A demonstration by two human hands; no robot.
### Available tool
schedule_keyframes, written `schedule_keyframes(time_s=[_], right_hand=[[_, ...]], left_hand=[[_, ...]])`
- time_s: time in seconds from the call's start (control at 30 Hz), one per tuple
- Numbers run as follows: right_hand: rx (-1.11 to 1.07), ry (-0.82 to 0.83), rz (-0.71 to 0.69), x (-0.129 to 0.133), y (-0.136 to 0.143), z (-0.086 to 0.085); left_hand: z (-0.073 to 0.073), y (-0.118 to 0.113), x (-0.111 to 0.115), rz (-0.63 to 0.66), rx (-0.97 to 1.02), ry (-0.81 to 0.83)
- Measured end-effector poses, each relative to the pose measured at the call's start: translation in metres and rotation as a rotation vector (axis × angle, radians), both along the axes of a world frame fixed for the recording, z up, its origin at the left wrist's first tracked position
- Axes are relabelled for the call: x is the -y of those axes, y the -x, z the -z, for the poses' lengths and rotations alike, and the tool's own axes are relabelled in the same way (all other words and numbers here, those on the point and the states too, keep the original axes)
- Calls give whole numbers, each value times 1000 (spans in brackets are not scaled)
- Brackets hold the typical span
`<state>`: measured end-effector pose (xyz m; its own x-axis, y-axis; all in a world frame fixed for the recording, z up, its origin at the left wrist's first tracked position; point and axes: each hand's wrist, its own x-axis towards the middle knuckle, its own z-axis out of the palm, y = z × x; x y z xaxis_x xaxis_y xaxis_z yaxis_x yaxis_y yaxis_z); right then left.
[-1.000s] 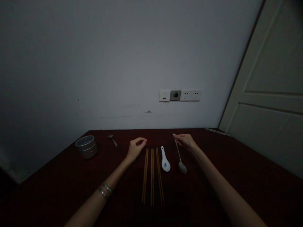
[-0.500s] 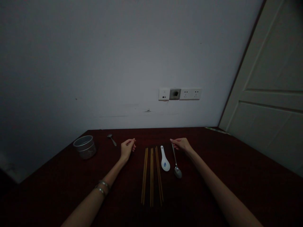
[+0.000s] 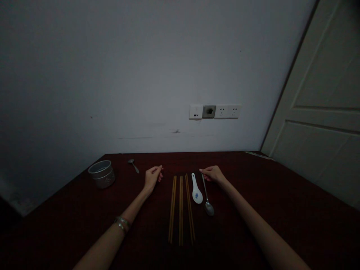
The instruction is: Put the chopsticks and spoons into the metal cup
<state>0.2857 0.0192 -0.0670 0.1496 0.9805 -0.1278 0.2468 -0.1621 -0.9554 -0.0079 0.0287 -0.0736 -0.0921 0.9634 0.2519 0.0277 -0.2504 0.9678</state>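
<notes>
My right hand [image 3: 213,174] pinches the handle end of a long metal spoon [image 3: 208,207], whose bowl points toward me. Just left of it lies a white ceramic spoon [image 3: 197,195] with a blue mark. Three pairs of wooden chopsticks, a left [image 3: 172,210], a middle [image 3: 180,210] and a right pair [image 3: 190,210], lie side by side on the dark red table. My left hand [image 3: 153,176] rests left of the chopsticks with its fingers curled together; what they hold, if anything, is hidden.
A grey translucent round container [image 3: 102,174] stands at the table's left. Between it and my left hand lies a small metal spoon [image 3: 134,165]. The wall with sockets [image 3: 215,111] rises behind the table [image 3: 242,165]; a pale door [image 3: 323,123] is at the right.
My right hand has moved slightly left and down with the long metal spoon, bringing it closer to the ceramic spoon. My left hand has hardly moved.
</notes>
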Motion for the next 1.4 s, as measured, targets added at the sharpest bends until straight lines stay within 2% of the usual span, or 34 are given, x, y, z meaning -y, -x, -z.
schedule_keyframes(time_s=[0.33, 0.67, 1.17, 1.4], right_hand=[[35, 31, -76, 3, 4, 3], [111, 72, -97, 9, 9, -6], [252, -32, -105, 1, 8, 11], [324, -57, -110, 1, 8, 11]], left_hand=[[3, 1, -2, 25, 5, 14], [4, 1, -3, 25, -2, 23], [7, 2, -5, 39, 6, 18], [6, 3, -5, 39, -1, 6]])
